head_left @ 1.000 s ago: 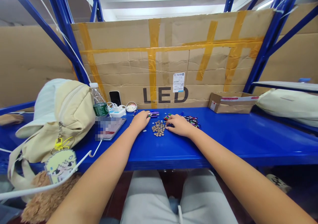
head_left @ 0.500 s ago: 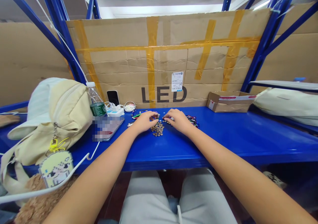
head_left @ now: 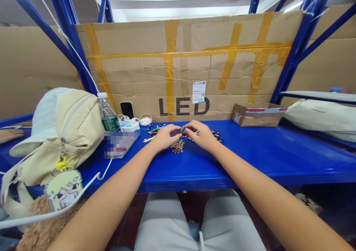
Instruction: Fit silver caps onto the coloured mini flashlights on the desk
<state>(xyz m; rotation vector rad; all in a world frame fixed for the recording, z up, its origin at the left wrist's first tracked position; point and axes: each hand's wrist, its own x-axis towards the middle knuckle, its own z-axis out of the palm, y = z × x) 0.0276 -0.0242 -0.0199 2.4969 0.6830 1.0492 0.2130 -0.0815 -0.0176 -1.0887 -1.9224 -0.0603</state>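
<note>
Above the blue tabletop, my left hand [head_left: 168, 135] and my right hand [head_left: 199, 134] meet at the fingertips. Both are closed in a pinch, with a small dark piece [head_left: 182, 129] between them, too small to name. Just below my left hand lies a pile of small round bronze-coloured discs [head_left: 177, 146], like coins. A few more discs show under my right fingers. To the left of my left hand are several slim, pen-like coloured pieces [head_left: 154, 131]. Beside my right hand sits a heap of small shiny coloured pieces [head_left: 217, 135], partly hidden by the hand.
A phone-like slab [head_left: 126, 145], a white power strip [head_left: 129, 125], a water bottle [head_left: 108, 114] and a cream backpack [head_left: 80, 121] stand at left. At the back right is a low cardboard box [head_left: 258, 120]. A cardboard wall [head_left: 128, 76] closes the back.
My hands have come together; before, they were apart, the left pinching a small piece and the right over the discs. The fingertips now meet around the small piece.
</note>
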